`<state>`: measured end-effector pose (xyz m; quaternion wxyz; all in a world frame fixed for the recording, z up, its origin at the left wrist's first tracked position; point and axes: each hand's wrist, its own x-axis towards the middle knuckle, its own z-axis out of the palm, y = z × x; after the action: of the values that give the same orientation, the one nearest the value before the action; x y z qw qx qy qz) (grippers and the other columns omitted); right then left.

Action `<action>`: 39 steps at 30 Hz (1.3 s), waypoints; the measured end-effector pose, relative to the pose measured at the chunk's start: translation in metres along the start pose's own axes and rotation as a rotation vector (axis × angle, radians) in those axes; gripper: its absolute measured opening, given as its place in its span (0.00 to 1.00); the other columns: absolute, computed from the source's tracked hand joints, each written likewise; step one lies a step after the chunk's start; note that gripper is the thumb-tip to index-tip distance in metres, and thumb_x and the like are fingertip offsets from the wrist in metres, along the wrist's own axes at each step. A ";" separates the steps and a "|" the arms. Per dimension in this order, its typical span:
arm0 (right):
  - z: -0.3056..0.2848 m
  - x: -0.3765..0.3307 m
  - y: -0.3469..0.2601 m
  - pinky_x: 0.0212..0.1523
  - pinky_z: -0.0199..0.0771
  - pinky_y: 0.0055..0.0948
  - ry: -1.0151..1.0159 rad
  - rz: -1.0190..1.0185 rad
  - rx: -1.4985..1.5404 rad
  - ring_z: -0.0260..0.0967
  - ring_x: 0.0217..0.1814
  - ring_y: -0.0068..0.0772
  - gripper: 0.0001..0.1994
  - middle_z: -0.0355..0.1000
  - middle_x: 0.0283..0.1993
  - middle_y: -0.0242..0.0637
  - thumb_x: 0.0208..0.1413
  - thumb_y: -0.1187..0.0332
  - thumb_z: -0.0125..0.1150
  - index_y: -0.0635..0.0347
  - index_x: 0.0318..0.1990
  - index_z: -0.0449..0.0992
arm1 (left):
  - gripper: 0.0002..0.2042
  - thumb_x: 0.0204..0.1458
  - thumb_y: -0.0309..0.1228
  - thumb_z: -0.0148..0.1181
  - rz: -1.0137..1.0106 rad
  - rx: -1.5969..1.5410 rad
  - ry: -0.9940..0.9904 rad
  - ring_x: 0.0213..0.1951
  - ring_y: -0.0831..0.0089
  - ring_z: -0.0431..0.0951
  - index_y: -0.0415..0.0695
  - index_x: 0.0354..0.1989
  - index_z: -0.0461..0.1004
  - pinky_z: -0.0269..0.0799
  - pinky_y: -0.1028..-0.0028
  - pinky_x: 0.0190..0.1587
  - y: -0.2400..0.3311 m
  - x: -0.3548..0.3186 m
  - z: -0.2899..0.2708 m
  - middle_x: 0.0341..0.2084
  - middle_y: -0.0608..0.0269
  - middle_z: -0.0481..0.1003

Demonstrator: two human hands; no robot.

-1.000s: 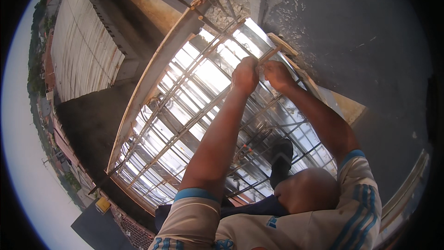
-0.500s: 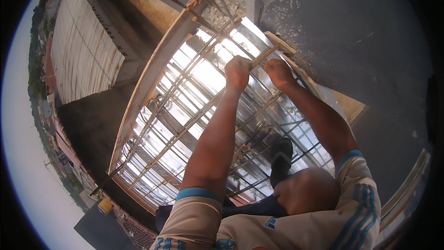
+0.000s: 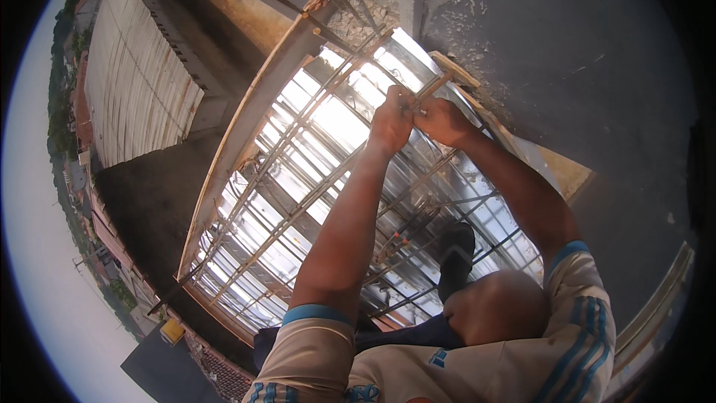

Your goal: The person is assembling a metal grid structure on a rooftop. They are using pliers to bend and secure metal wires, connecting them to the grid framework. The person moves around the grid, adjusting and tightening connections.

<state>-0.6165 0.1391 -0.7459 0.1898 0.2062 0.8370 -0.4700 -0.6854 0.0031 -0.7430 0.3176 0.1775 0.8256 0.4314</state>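
Head view: a thin rebar rod (image 3: 436, 83) is gripped at the far end of the steel grid (image 3: 298, 201).
Stiff, rough and light for its length, it is judged best held close to a crossing; left hand (image 3: 390, 121) and right hand (image 3: 445, 121) are closed around it, above shiny metal decking (image 3: 339, 123) beside the concrete wall (image 3: 582, 52).

I see one view only, from a head-worn fisheye looking steeply down my own outstretched forearms. It sits close to my left hand (image 3: 391, 121) and right hand (image 3: 444, 121) over the rebar grid (image 3: 298, 201), edges bending toward the rim.
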 end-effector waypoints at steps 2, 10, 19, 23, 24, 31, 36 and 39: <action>-0.003 0.005 0.001 0.45 0.71 0.45 -0.029 0.004 0.052 0.71 0.44 0.57 0.18 0.73 0.39 0.56 0.54 0.56 0.54 0.65 0.37 0.76 | 0.15 0.52 0.21 0.46 -0.008 -0.023 -0.001 0.48 0.49 0.75 0.45 0.48 0.60 0.69 0.60 0.49 -0.001 0.001 0.000 0.43 0.48 0.76; 0.003 0.024 0.052 0.39 0.71 0.37 0.040 -0.210 0.249 0.72 0.37 0.41 0.07 0.74 0.33 0.40 0.45 0.69 0.61 0.58 0.33 0.78 | 0.11 0.53 0.24 0.47 0.018 -0.067 0.042 0.45 0.49 0.76 0.41 0.45 0.62 0.69 0.60 0.48 0.002 0.001 0.012 0.41 0.43 0.76; -0.003 0.011 0.012 0.19 0.63 0.24 0.006 0.214 0.386 0.67 0.18 0.24 0.12 0.70 0.23 0.33 0.57 0.63 0.52 0.63 0.30 0.74 | 0.06 0.47 0.24 0.54 0.027 0.349 0.138 0.26 0.62 0.79 0.38 0.23 0.76 0.74 0.65 0.29 -0.024 -0.018 0.051 0.22 0.54 0.76; 0.003 0.045 0.084 0.36 0.72 0.30 0.161 -0.078 0.164 0.72 0.36 0.32 0.14 0.75 0.37 0.43 0.60 0.64 0.52 0.64 0.44 0.76 | 0.14 0.45 0.42 0.63 -0.035 0.298 0.127 0.37 0.55 0.80 0.44 0.33 0.81 0.76 0.65 0.43 -0.035 0.032 0.067 0.31 0.51 0.79; 0.010 0.044 0.083 0.40 0.72 0.31 0.198 -0.156 -0.041 0.72 0.38 0.34 0.15 0.75 0.40 0.47 0.60 0.64 0.52 0.65 0.47 0.75 | 0.17 0.43 0.43 0.66 -0.224 -0.044 0.176 0.39 0.56 0.80 0.41 0.33 0.80 0.76 0.64 0.44 -0.043 0.033 0.069 0.34 0.46 0.78; 0.027 0.019 0.021 0.29 0.69 0.32 -0.046 -0.559 -0.247 0.70 0.31 0.28 0.12 0.73 0.34 0.40 0.60 0.62 0.50 0.63 0.36 0.73 | 0.15 0.41 0.41 0.68 -0.528 -0.194 -0.016 0.38 0.64 0.81 0.43 0.32 0.81 0.77 0.68 0.38 -0.021 0.059 0.075 0.35 0.50 0.79; 0.023 0.006 0.028 0.24 0.63 0.30 -0.115 0.071 0.314 0.63 0.25 0.26 0.10 0.67 0.29 0.36 0.60 0.63 0.48 0.59 0.32 0.69 | 0.12 0.46 0.40 0.61 -0.380 0.258 0.425 0.37 0.68 0.79 0.46 0.33 0.80 0.74 0.70 0.35 0.029 0.019 0.102 0.36 0.55 0.78; 0.020 0.009 0.035 0.20 0.59 0.29 -0.063 0.347 0.831 0.58 0.22 0.26 0.10 0.63 0.25 0.33 0.60 0.64 0.46 0.56 0.29 0.66 | 0.09 0.47 0.34 0.59 0.107 0.099 0.480 0.38 0.64 0.77 0.44 0.34 0.77 0.72 0.67 0.39 0.073 -0.020 0.072 0.35 0.55 0.76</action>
<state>-0.6034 0.1397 -0.7849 0.1924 0.3879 0.5242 -0.7333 -0.6206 0.0762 -0.7064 0.0799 0.1286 0.8868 0.4366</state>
